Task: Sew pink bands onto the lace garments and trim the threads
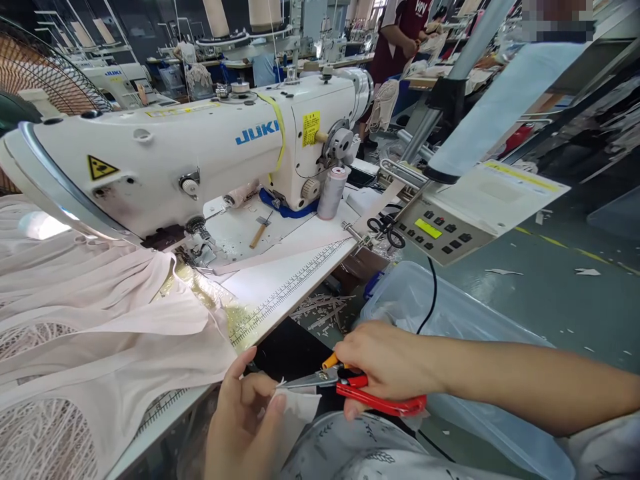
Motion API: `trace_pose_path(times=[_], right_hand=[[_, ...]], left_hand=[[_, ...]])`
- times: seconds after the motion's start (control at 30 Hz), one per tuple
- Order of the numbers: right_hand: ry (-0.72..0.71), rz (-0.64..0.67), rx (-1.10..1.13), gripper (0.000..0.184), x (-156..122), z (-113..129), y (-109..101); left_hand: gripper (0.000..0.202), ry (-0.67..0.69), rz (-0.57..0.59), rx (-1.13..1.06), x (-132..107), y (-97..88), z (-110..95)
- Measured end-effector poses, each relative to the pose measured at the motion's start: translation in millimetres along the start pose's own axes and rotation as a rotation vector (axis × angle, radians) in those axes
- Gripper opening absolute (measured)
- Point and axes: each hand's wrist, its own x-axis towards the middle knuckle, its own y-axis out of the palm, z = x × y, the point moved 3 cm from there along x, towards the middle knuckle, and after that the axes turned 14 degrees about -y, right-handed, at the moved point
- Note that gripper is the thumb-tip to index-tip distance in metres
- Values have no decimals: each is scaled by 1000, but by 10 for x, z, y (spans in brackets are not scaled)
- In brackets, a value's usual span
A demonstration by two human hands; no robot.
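My right hand [385, 363] is closed round red-handled thread snips [350, 387], whose metal blades point left. The blade tips meet a small white piece of fabric [295, 410] that my left hand [245, 420] pinches between thumb and fingers, just below the table's front edge. Pale pink fabric [100, 320] lies spread over the sewing table on the left, reaching under the presser foot [200, 250] of the white JUKI sewing machine [200, 147].
A control panel [440, 233] and black scissors [387, 230] sit to the right of the machine, beside a grey thread cone [331, 193]. A ruler strip [295, 287] runs along the table edge. A clear plastic bin [450, 320] stands under my right arm. Another person [400, 33] works far behind.
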Motion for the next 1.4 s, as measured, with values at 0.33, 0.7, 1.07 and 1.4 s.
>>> trace_pose_path(times=[0.33, 0.7, 1.07, 1.4], right_hand=[[-29, -491, 341, 55, 24, -88, -106], [-43, -396, 719, 22, 374, 196, 93], [-220, -751, 536, 11, 170, 96, 128], [-227, -877, 569, 12, 171, 80, 212]], left_hand=[[57, 75, 58, 100, 97, 2, 142], [47, 228, 50, 283, -7, 61, 219], [15, 168, -71, 407, -6, -412, 207], [13, 109, -143, 159, 28, -334, 392]])
